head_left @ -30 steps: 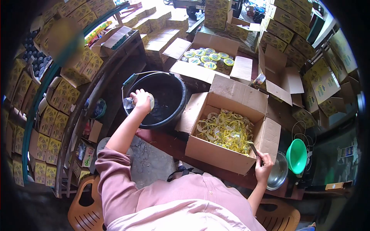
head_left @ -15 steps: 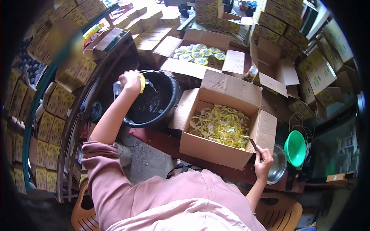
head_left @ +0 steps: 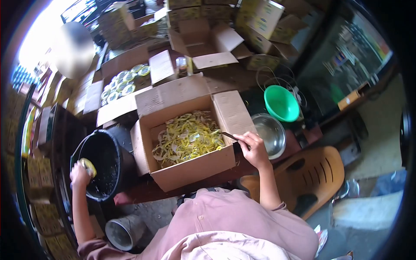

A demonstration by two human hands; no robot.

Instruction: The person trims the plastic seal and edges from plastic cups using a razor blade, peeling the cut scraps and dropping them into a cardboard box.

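My left hand is closed around a cup with a yellow lid, over the left rim of a black bucket. Dark liquid lies inside that bucket, and its wire handle leans to the left. In my right hand is a thin, dark-handled knife, held over the right edge of an open cardboard box. A heap of thin yellow and clear plastic strips covers the bottom of this box.
A steel bowl and a green plastic bowl stand right of the box. Behind, another carton holds several lidded cups. A pale bucket sits on the floor; an orange chair is at right.
My view has swung to the right, so the box and bucket appear further left. The cup is still in my left hand by the bucket, and the knife is still in my right.
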